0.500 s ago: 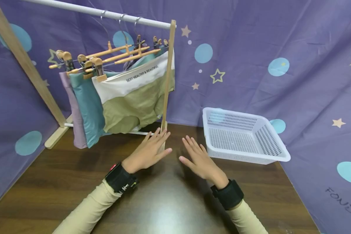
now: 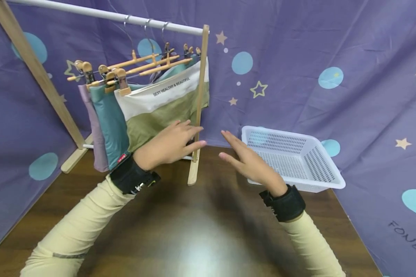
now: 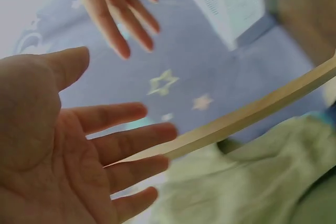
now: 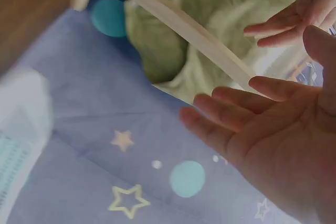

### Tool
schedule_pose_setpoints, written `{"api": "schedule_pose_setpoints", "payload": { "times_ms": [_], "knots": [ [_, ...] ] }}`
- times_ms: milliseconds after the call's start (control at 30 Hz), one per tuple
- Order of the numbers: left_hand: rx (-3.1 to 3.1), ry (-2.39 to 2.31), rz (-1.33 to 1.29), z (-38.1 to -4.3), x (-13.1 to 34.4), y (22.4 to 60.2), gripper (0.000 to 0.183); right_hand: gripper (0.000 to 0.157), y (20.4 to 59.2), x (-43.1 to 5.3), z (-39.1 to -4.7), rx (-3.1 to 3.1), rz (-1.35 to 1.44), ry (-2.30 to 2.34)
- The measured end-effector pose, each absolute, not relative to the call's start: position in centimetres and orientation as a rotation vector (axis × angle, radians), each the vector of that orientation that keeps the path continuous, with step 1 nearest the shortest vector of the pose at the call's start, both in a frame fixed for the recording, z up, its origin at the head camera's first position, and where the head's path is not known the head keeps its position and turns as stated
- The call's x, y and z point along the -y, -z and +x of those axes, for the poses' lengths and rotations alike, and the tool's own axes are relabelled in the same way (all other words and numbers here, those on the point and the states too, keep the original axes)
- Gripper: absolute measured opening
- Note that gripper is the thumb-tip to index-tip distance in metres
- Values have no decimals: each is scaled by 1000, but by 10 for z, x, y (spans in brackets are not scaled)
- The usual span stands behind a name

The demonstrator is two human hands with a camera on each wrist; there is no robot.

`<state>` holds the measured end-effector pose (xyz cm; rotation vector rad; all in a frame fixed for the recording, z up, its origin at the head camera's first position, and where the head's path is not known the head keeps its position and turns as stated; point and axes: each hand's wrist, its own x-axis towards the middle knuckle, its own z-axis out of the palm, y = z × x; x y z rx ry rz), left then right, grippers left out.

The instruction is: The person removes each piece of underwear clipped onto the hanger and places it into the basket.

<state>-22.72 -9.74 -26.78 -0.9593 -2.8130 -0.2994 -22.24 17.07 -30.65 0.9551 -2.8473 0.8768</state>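
Note:
My left hand (image 2: pixel 168 146) is raised in front of the green-and-white shorts (image 2: pixel 149 121), fingers extended and holding nothing. To its right, my right hand (image 2: pixel 251 161) hovers with straight fingers between the rack and the white basket (image 2: pixel 312 186). Both palms face each other in the wrist views. The shorts hang from a clip hanger (image 2: pixel 168 67) at the right end of the rack. Behind them hang a teal garment (image 2: pixel 109 119) and a lilac garment (image 2: pixel 96 134) on similar hangers. Whether the left fingers touch the rack's post is hard to tell.
A rack with a white rail (image 2: pixel 90 14) and wooden posts (image 2: pixel 202 88) stands at the left on a brown wooden table (image 2: pixel 180 231). Behind is a purple curtain (image 2: pixel 284 46) printed with stars and dots. The basket sits at the table's back right, against the curtain.
Both hands have lifted away from the table, the left rising in front of the shorts. The right has shifted slightly right and up. The view has moved a little; the garments hang as before.

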Motion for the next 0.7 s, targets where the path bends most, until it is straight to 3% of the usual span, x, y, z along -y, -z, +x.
{"api": "schedule_pose_setpoints", "payload": {
  "times_ms": [367,700],
  "knots": [
    [2922,251,-778,-226,107,146,60,59,224,-147,-268,2628,1031,-1275],
    [2864,313,-390,-240,123,86,46,52,205,-120,-301,2511,885,-1546]
  ]
}}
